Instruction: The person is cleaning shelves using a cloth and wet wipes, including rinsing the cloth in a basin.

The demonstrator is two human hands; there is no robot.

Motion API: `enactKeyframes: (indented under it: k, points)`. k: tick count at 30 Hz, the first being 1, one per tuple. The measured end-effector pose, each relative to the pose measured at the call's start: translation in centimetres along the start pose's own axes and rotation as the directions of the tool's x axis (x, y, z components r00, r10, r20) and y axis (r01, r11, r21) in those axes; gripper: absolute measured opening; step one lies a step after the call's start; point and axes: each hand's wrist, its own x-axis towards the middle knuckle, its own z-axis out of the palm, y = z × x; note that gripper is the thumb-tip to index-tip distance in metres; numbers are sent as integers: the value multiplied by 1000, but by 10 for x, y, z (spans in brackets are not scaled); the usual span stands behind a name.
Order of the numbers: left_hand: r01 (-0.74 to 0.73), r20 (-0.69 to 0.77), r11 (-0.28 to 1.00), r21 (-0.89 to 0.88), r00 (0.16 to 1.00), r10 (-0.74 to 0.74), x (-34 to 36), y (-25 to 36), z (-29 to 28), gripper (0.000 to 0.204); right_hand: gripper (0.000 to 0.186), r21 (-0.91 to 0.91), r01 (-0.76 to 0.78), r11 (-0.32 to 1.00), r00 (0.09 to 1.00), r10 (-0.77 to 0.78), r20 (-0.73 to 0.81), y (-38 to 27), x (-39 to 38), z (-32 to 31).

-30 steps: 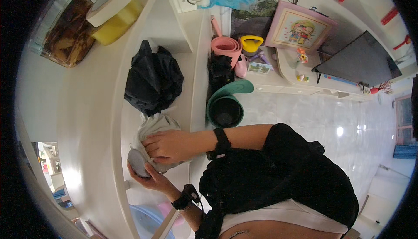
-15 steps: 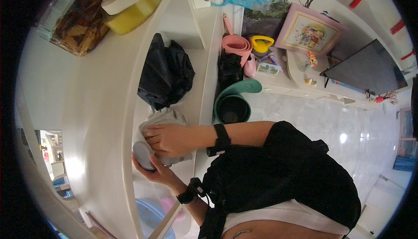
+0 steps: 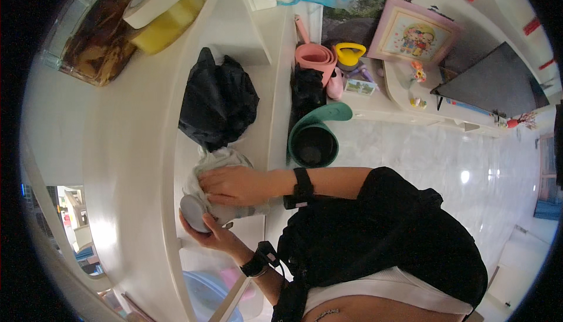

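Observation:
My left hand [image 3: 212, 235] grips a pale cylindrical container with a flat grey round end [image 3: 193, 213], thumb and fingers around that end. Whether the end is a lid or a base I cannot tell. Over the container's side lies my right hand [image 3: 237, 186], fingers bent and pressed on a whitish cloth [image 3: 218, 160] that is bunched around it. Part of the container is covered by the cloth and hand. Just beyond the cloth, a crumpled black bag [image 3: 220, 99] sits on the white shelf [image 3: 249, 140].
A white top [image 3: 126, 158] bears a clear-sided box [image 3: 94, 34] and a yellow container with a white lid [image 3: 155, 14]. A blue basin [image 3: 202, 295] stands low near my left arm. Beyond the shelf are a green bin [image 3: 314, 146] and pink rolled item [image 3: 316, 58].
My right hand has shifted slightly along the container with the cloth, and more of its side shows. My left hand keeps its grip. The view has moved a little.

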Motion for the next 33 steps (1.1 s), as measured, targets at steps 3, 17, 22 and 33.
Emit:
enactKeyframes:
  k: [3,17,22,33]
  points:
    - [99,8,995,2,995,-99,-2,-5,-3,52,32,170,-117,978,993,117,10,3,18,0]
    - [-19,-83,1000,6,996,20,-2,-3,8,61,40,269,-270,925,960,237,150,0,-14,-24]
    - [-23,-69,1000,-17,997,22,-2,-2,6,59,34,220,-140,965,986,116,119,-3,-31,-21]
    - [37,-94,999,24,995,-34,-4,-8,7,55,32,142,-181,973,979,164,120,6,19,0]
